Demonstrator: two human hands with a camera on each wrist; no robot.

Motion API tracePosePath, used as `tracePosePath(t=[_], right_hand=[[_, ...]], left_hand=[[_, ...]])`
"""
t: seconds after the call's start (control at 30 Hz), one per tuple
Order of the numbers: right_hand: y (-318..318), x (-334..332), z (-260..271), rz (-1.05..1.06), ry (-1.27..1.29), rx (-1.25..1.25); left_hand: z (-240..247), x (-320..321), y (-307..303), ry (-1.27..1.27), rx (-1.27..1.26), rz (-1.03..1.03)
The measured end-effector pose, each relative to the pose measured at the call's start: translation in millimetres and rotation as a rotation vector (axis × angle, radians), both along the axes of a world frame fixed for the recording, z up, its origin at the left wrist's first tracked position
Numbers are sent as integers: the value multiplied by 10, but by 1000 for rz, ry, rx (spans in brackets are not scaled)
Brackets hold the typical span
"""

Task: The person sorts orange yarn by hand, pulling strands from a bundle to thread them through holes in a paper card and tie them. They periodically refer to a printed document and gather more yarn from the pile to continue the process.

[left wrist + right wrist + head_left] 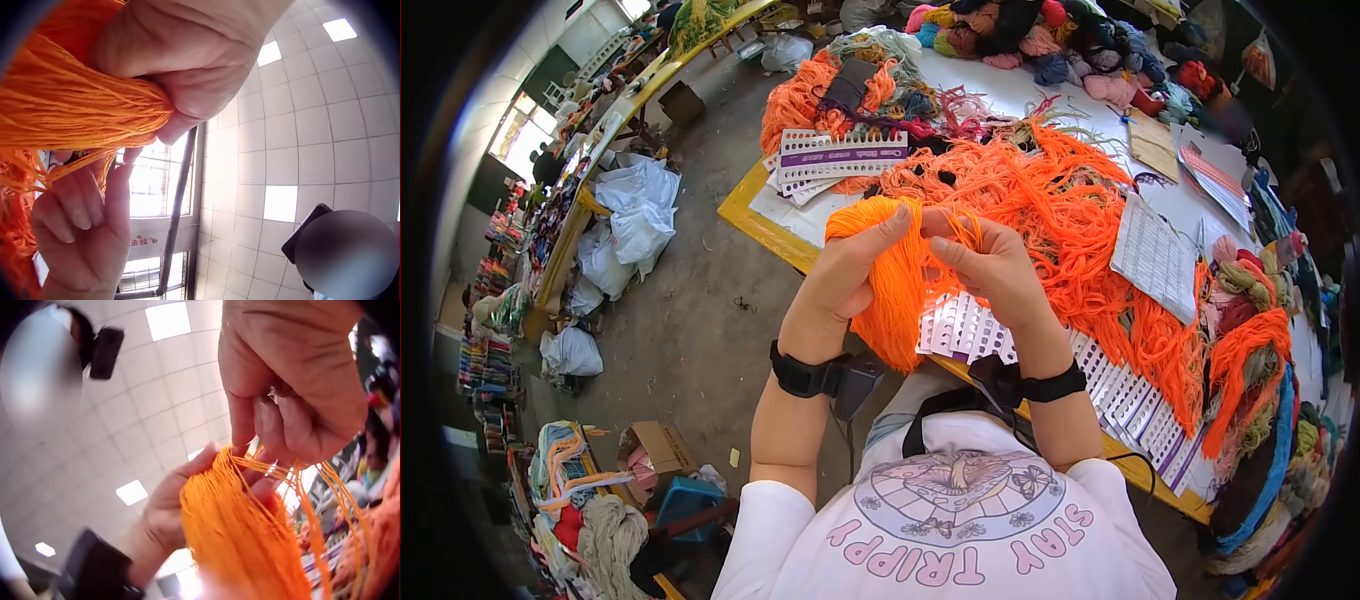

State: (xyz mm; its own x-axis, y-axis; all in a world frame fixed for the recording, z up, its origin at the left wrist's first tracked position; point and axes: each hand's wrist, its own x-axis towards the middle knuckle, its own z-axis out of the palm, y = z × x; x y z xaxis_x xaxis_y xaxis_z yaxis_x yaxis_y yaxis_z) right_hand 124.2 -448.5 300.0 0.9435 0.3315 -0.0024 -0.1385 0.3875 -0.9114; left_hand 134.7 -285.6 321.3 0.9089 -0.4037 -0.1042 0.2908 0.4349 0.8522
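Note:
A bright orange skein of yarn hangs in loops from my left hand. The left thumb lies over the top of the skein, and its strands fan downward in front of the body. Close by on the right, my right hand pinches several thin yarn strands drawn out from the skein's top. In the right wrist view that hand's fingers curl in, with loose strands trailing below them. The left wrist view has the gathered top of the skein tucked under the left hand.
Beyond the hands, a large heap of orange yarn covers the table. White punched cards line its near edge; more hole-punched cards lie at the left corner. A printed sheet rests on the heap. White bags stand on the floor.

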Motion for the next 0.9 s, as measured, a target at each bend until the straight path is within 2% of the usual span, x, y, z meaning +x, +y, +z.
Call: tracePosePath(t=[0.03, 0.13, 0.23, 0.3, 0.43, 0.53, 0.63, 0.73, 0.8, 0.83, 0.87, 0.9], right_hand=[[32, -12, 24, -59, -68, -68], [75, 31, -133, -77, -82, -61], [41, -44, -14, -115, 2, 86], [-4, -15, -83, -79, 45, 89], [-33, -19, -109, -18, 94, 186], [-24, -25, -150, -52, 86, 180], [9, -38, -177, -106, 32, 95], [79, 76, -320, -469, -525, -307], [12, 87, -273, -521, -443, -340], [-37, 75, -207, -547, -401, -358], [-102, 40, -69, -413, -136, -39], [-212, 35, -44, -380, -7, 255]], left_hand=[[-7, 8, 5, -9, 1, -24], [-14, 21, 21, -27, 14, -66], [27, 0, 29, -11, 21, -44], [17, 17, 42, 21, -12, -35], [-54, 27, 58, -92, 69, -11], [-187, 89, 100, -133, 121, 11], [-188, 100, 119, -92, 109, -6], [-150, 79, 146, -110, 118, -10], [-92, 36, 294, -116, 110, -26], [-212, 63, 469, -120, -127, -48], [-405, 108, 708, -121, -366, -71], [-535, 119, 941, -58, -608, -45]])
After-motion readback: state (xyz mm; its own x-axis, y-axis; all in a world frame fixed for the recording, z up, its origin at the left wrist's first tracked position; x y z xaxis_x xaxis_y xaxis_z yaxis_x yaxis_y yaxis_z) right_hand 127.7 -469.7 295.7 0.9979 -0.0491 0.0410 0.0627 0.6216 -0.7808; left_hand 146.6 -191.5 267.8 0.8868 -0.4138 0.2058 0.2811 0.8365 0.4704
